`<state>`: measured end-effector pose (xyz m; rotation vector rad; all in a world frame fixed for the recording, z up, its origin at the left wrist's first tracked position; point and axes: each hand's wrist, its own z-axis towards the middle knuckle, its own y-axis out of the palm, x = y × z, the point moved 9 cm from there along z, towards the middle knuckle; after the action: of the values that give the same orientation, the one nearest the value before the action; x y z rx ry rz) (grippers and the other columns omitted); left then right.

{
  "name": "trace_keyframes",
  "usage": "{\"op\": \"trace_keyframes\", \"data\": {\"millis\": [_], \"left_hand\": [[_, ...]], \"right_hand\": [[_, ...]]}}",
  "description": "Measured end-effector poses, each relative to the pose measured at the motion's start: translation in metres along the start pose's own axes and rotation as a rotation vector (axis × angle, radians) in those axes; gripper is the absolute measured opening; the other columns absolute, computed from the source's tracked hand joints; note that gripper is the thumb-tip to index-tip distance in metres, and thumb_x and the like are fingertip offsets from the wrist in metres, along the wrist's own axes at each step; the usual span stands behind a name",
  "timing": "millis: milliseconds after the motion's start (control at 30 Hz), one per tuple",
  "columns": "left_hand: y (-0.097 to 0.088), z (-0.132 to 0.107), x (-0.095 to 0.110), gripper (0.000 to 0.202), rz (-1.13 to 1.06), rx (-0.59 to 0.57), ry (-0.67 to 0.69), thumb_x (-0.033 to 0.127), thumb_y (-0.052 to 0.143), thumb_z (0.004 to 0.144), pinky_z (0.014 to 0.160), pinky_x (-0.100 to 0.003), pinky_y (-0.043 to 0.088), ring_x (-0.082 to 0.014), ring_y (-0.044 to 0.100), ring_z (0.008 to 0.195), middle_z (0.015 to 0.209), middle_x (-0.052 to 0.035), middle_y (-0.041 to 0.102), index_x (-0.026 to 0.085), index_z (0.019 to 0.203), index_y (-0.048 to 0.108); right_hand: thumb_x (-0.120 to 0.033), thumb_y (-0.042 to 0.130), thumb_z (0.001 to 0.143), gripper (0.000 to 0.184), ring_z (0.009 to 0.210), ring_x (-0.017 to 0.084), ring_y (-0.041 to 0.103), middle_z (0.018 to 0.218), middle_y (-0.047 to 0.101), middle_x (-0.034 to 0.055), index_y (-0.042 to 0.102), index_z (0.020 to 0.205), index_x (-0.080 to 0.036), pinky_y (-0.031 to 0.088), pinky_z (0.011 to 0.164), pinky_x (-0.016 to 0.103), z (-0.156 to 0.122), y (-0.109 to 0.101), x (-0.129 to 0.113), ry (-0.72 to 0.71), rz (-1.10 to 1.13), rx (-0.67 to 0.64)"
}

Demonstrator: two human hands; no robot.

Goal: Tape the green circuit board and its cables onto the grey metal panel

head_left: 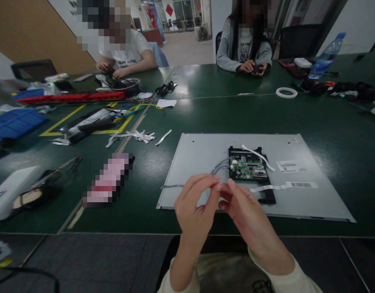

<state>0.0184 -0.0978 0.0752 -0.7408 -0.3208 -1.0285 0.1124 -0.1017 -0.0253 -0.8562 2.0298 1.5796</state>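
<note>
My left hand [196, 205] and my right hand [245, 211] meet fingertip to fingertip over the near edge of a grey metal panel [205, 150] that lies flat on the dark green table [327, 118]. Both pinch something too small to make out. Just beyond my fingers a green circuit board [248, 169] sits in a black frame on the panel, with grey wires [219, 165] leading left and white ribbon strips [268, 188] beside it.
Two people sit at the far side, hands busy. A tape roll [286, 92], a water bottle [326, 57] and black gear lie far right. Left: white tape scraps [138, 136], a red strip [71, 97], a blue tray [13, 122], a white device [10, 191].
</note>
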Motion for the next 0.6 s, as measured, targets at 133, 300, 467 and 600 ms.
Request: {"op": "trace_keyframes", "data": {"millis": [133, 300, 467, 600], "left_hand": [[0.001, -0.004, 0.017, 0.018, 0.153, 0.016, 0.209, 0.015, 0.067, 0.079, 0.08, -0.033, 0.052, -0.0167, 0.063, 0.089, 0.092, -0.0041, 0.069, 0.02, 0.097, 0.066], [0.005, -0.003, 0.001, 0.018, 0.011, -0.042, 0.084, 0.01, 0.065, 0.078, 0.078, -0.032, 0.053, -0.0156, 0.063, 0.09, 0.093, -0.0027, 0.069, 0.022, 0.092, 0.068], [-0.018, 0.023, -0.033, 0.011, -0.004, -0.075, -0.067, 0.016, 0.064, 0.08, 0.073, -0.029, 0.053, -0.0139, 0.065, 0.081, 0.089, -0.0018, 0.069, 0.023, 0.085, 0.071], [-0.047, 0.074, -0.103, 0.015, 0.242, -0.15, -0.206, 0.031, 0.066, 0.078, 0.067, -0.027, 0.05, -0.0156, 0.063, 0.079, 0.09, -0.0013, 0.069, 0.025, 0.09, 0.073]], "right_hand": [[-0.046, 0.056, 0.085, 0.032, 0.101, 0.019, 0.056, 0.107, 0.066, 0.0071, 0.072, 0.097, -0.021, 0.045, 0.083, 0.032, -0.006, 0.001, -0.011, -0.06, -0.093, -0.035], [-0.047, 0.049, 0.089, 0.034, 0.105, 0.019, 0.056, 0.113, 0.064, 0.0059, 0.069, 0.103, -0.023, 0.045, 0.084, 0.033, -0.003, 0.0, -0.017, -0.062, -0.224, -0.104], [-0.041, 0.041, 0.095, 0.035, 0.102, 0.016, 0.057, 0.111, 0.063, 0.0054, 0.068, 0.108, -0.024, 0.044, 0.082, 0.028, 0.0, 0.01, -0.032, -0.237, -0.64, -0.191], [-0.031, 0.041, 0.095, 0.03, 0.094, 0.014, 0.058, 0.099, 0.064, 0.0044, 0.068, 0.106, -0.024, 0.044, 0.081, 0.026, -0.008, 0.018, -0.039, -0.431, -0.861, -0.191]]}}
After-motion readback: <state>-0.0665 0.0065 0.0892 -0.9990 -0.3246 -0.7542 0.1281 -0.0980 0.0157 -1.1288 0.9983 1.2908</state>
